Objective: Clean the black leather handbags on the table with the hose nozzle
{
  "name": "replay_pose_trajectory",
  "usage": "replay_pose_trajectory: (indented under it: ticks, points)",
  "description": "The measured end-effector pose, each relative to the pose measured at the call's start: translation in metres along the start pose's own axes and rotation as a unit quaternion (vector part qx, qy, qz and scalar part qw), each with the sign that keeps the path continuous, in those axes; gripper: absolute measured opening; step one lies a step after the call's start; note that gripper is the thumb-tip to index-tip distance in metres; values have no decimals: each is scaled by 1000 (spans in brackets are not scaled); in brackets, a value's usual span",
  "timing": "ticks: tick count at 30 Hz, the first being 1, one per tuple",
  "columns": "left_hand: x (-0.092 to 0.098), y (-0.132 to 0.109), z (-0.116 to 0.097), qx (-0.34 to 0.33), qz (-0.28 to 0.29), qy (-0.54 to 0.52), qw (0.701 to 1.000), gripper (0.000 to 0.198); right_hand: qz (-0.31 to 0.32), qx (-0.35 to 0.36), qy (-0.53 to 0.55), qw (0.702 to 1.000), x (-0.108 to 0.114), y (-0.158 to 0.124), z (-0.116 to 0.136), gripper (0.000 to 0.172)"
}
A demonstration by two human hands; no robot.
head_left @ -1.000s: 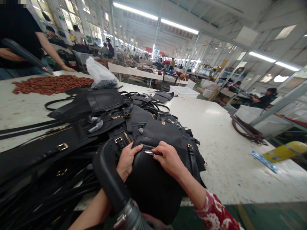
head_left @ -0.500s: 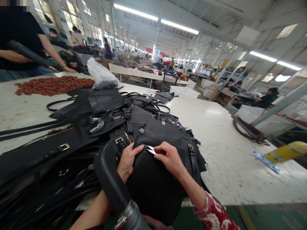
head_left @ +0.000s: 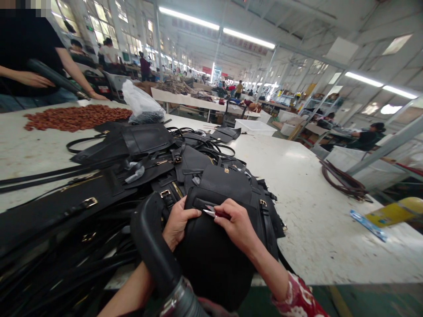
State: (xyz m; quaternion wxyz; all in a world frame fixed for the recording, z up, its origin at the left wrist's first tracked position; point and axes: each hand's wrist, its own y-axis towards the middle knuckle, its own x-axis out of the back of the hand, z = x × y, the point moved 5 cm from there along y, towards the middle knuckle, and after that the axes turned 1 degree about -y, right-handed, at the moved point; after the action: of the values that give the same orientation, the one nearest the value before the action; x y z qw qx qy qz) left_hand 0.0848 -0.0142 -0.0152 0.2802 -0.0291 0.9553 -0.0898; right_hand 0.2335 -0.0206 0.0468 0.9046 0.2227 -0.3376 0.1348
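Left hand [head_left: 178, 223]: pinching black panel [head_left: 214, 259] at left edge
Right hand [head_left: 237, 223]: pinching snips [head_left: 209, 212] above panel
Panel: overhangs near edge of table [head_left: 317, 237]
Open room: between panel and yellow canister [head_left: 395, 212]

left hand [head_left: 176, 222]: thumb [head_left: 192, 213] pointing inward; right hand [head_left: 235, 220]: pinched closed; forearms [head_left: 269, 266] angled inward

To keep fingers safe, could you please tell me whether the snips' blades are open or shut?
Open: the snips in the right hand show two bright tips standing apart, with a dark gap between.
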Motion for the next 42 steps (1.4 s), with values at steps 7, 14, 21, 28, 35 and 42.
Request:
replay_pose_trajectory:
  ticks: [7, 14, 21, 28, 35, 42]
  points:
    - [2, 1, 1, -15, 8, -6, 1000, 42, 7, 6, -57, 998, -6, 2, 5, 12]
    - [1, 0, 0, -6, 10, -29, 1000, 39, -28, -5, -10, 1000, 0, 5, -3, 11]
    - [7, 3, -5, -42, -66, -80, 994, 47, -35, 19, -71, 997, -8, 35, 9, 13]
    - [14, 6, -2, -50, -74, -112, 990, 43, 3, 47, -139, 989, -22, 66, 16, 9]
    - [16, 6, -2, -48, -87, -127, 987, 34, 32, 70, -144, 987, -19, 65, 17, 13]
    - [15, 5, 1, -17, -73, -139, 987, 38, 38, 79, -108, 990, -17, 70, 16, 12]
